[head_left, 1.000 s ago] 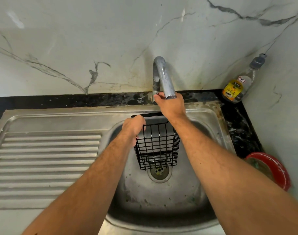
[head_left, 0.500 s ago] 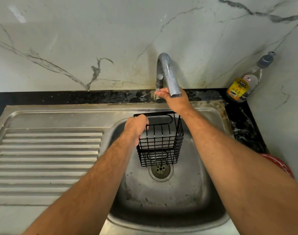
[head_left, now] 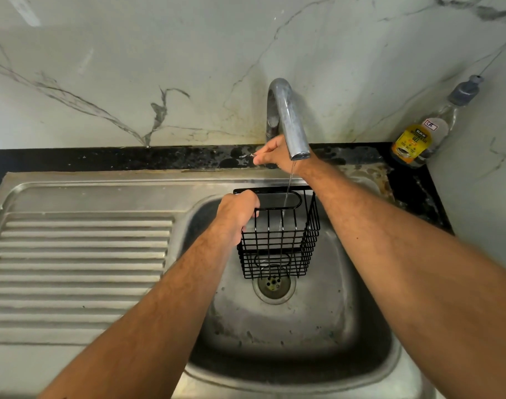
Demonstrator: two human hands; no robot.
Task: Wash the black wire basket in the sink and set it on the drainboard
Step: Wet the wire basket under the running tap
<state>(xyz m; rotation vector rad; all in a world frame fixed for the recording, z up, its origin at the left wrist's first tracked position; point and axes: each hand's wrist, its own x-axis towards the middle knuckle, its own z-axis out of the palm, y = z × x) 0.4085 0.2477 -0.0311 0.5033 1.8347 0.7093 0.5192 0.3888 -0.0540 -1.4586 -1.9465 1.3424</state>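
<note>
Mid-frame, the left hand (head_left: 236,216) curls its grip round the black wire basket (head_left: 280,243), held over the sink (head_left: 346,312) beneath a thin stream from the tap (head_left: 287,116). The right hand (head_left: 274,154) pinches the tap lever (head_left: 250,154).

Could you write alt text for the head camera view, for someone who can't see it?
The left hand holds a black wire basket in a steel sink under a thin stream from the tap, while the right hand pinches the tap handle. A ribbed drainboard lies to the left.

Two bare forearms (hairy), no sleeves, left hand (head_left: 236,212), right hand (head_left: 274,154)
</note>
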